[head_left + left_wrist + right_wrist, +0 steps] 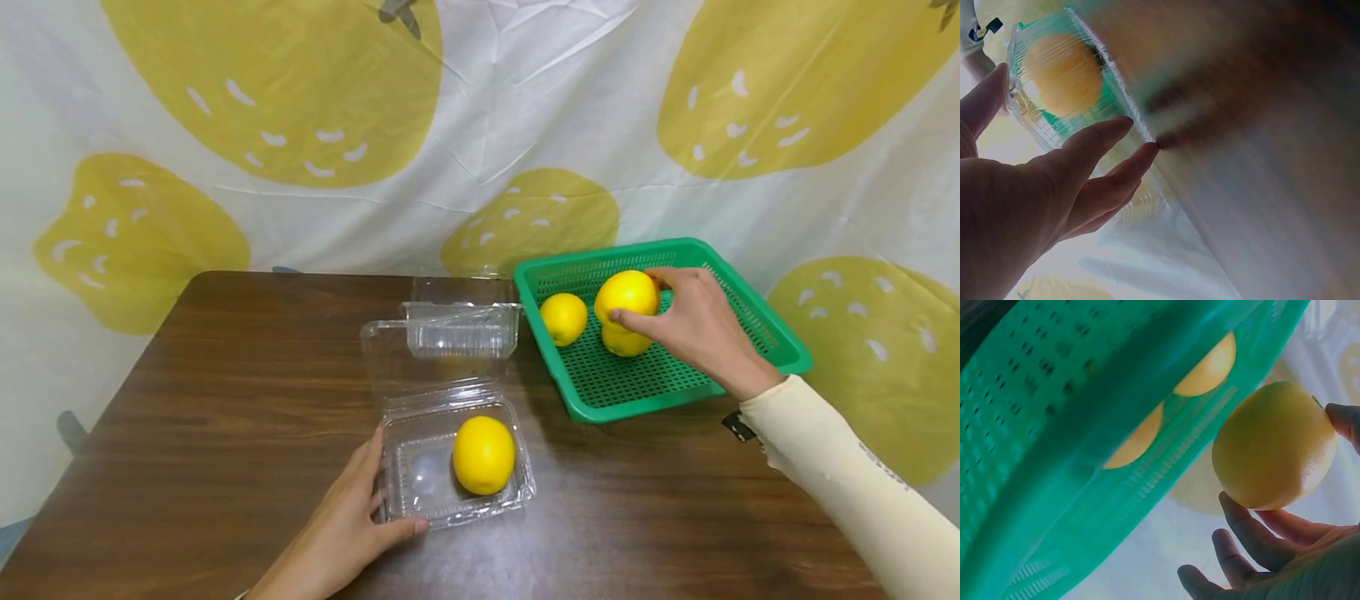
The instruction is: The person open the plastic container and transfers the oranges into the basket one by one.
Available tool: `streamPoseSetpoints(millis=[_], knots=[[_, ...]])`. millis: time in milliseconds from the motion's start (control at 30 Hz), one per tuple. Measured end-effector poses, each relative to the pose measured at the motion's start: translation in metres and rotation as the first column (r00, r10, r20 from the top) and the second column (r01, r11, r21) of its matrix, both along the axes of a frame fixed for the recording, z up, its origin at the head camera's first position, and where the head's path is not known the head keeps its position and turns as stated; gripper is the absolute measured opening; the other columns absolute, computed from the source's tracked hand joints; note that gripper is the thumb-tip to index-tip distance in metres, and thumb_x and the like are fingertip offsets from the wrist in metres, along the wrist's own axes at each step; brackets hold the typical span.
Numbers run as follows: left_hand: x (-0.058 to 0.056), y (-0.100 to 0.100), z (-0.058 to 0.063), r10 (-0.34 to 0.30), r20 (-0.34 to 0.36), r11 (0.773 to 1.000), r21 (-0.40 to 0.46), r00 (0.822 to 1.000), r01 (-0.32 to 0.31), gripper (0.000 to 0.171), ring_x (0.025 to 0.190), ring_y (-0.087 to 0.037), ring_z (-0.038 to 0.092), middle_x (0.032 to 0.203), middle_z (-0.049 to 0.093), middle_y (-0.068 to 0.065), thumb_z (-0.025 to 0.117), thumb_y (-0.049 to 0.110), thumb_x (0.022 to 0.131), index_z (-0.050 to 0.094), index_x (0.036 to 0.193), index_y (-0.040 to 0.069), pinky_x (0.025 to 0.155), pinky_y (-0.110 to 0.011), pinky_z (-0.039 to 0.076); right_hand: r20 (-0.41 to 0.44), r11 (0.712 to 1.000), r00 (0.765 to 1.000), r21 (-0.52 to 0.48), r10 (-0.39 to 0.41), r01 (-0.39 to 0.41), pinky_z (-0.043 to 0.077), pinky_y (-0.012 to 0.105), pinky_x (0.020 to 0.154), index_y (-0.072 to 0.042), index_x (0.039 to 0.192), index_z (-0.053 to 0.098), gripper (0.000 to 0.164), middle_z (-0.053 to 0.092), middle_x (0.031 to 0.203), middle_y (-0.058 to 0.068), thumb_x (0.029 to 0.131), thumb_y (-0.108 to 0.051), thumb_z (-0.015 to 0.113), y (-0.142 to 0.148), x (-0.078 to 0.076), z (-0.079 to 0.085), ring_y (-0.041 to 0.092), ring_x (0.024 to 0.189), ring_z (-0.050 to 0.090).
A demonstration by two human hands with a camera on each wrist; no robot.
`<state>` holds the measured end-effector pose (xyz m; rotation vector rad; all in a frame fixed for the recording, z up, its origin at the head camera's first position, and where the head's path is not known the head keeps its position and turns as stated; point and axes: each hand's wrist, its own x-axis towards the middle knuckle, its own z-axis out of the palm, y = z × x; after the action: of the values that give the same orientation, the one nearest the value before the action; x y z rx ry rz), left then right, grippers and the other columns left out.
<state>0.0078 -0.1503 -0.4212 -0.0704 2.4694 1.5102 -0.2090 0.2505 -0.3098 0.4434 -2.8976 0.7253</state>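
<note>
My right hand pinches a yellow citrus fruit between thumb and fingertips, up over the green basket. In the right wrist view, the same fruit shows a small stem end near the thumb. Two more yellow fruits lie in the basket: one at its left side, another partly hidden beneath the held one. On the table, a clear plastic clamshell box stands with its lid swung back. One yellow fruit sits in its right half. My left hand holds the box's near left corner, thumb at the front edge, fingers along the left side.
Behind the box's raised lid stands another open clear plastic box, close to the basket's left side. The brown wooden table reaches back to a white cloth printed with large yellow fruits.
</note>
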Motion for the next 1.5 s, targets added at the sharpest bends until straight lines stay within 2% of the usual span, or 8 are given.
streamPoseSetpoints(millis=[267,633,767,900,1000,1067,1200,1500], knots=[[-0.002,-0.001,-0.001,-0.004,-0.007,1.000,0.009,1.000,0.004,0.131,0.138,-0.053,0.061,0.179,0.013,-0.031,0.100,0.027,0.083,0.011,0.175,0.001,0.106,-0.047,0.059,0.092,0.996,0.994,0.067,-0.057,0.051,0.054,0.041,0.072,0.014,0.144,0.060,0.087,0.068,0.128,0.034,0.096,-0.057,0.080,0.023,-0.033,-0.001,0.040,0.099,0.065],[-0.002,-0.001,-0.001,-0.004,-0.011,1.000,0.009,1.000,0.004,0.131,0.138,-0.054,0.060,0.179,0.013,-0.031,0.100,0.026,0.082,0.011,0.175,0.000,0.106,-0.047,0.059,0.199,0.990,0.976,0.123,-0.093,0.069,0.048,0.037,0.063,0.017,0.136,0.062,0.084,0.069,0.115,0.030,0.099,-0.057,0.077,0.046,-0.062,-0.007,0.033,0.081,0.060],[-0.001,-0.001,-0.001,0.002,0.002,1.000,0.005,1.000,-0.002,0.131,0.138,-0.053,0.060,0.180,0.014,-0.029,0.100,0.028,0.082,0.011,0.176,0.002,0.107,-0.046,0.059,0.223,0.985,0.969,0.153,-0.107,0.074,0.046,0.037,0.064,0.017,0.131,0.063,0.083,0.068,0.108,0.028,0.099,-0.058,0.075,0.050,-0.071,-0.005,0.034,0.082,0.057],[-0.001,-0.001,-0.002,-0.003,-0.005,1.000,0.004,1.000,0.003,0.131,0.139,-0.052,0.060,0.180,0.014,-0.030,0.100,0.029,0.083,0.011,0.176,0.002,0.107,-0.046,0.058,0.225,0.981,0.968,0.179,-0.114,0.074,0.041,0.037,0.063,0.007,0.101,0.065,0.068,0.060,0.083,0.016,0.098,-0.060,0.074,0.053,-0.078,-0.005,0.031,0.076,0.051],[-0.001,-0.001,-0.002,-0.004,-0.004,1.000,-0.002,1.000,0.004,0.131,0.139,-0.051,0.061,0.180,0.014,-0.029,0.100,0.030,0.083,0.011,0.176,0.003,0.107,-0.046,0.059,0.218,0.981,0.969,0.178,-0.113,0.074,0.036,0.035,0.060,-0.007,0.077,0.054,0.060,0.044,0.068,0.003,0.097,-0.059,0.076,0.056,-0.084,-0.008,0.025,0.066,0.043],[-0.001,-0.001,-0.002,-0.001,0.005,1.000,-0.005,1.000,0.001,0.132,0.139,-0.050,0.061,0.180,0.015,-0.028,0.100,0.030,0.083,0.011,0.176,0.003,0.107,-0.046,0.059,0.217,0.982,0.970,0.174,-0.110,0.073,0.034,0.034,0.059,-0.012,0.069,0.047,0.061,0.038,0.063,-0.001,0.096,-0.057,0.078,0.058,-0.088,-0.010,0.022,0.062,0.039],[0.000,-0.001,-0.002,-0.002,0.007,1.000,0.005,1.000,0.002,0.132,0.140,-0.050,0.061,0.180,0.014,-0.027,0.100,0.030,0.082,0.011,0.176,0.004,0.108,-0.046,0.058,0.250,0.978,0.962,0.200,-0.110,0.060,0.031,0.033,0.058,-0.016,0.064,0.042,0.062,0.032,0.061,-0.004,0.096,-0.056,0.078,0.065,-0.097,-0.013,0.019,0.059,0.034],[0.000,0.000,-0.001,-0.001,-0.003,1.000,0.004,1.000,0.001,0.131,0.141,-0.048,0.061,0.181,0.013,-0.027,0.100,0.030,0.083,0.011,0.176,0.004,0.108,-0.045,0.058,0.347,0.964,0.933,0.266,-0.097,0.001,0.031,0.034,0.059,-0.016,0.067,0.044,0.060,0.034,0.064,-0.002,0.093,-0.056,0.080,0.072,-0.112,-0.021,0.019,0.061,0.033]])
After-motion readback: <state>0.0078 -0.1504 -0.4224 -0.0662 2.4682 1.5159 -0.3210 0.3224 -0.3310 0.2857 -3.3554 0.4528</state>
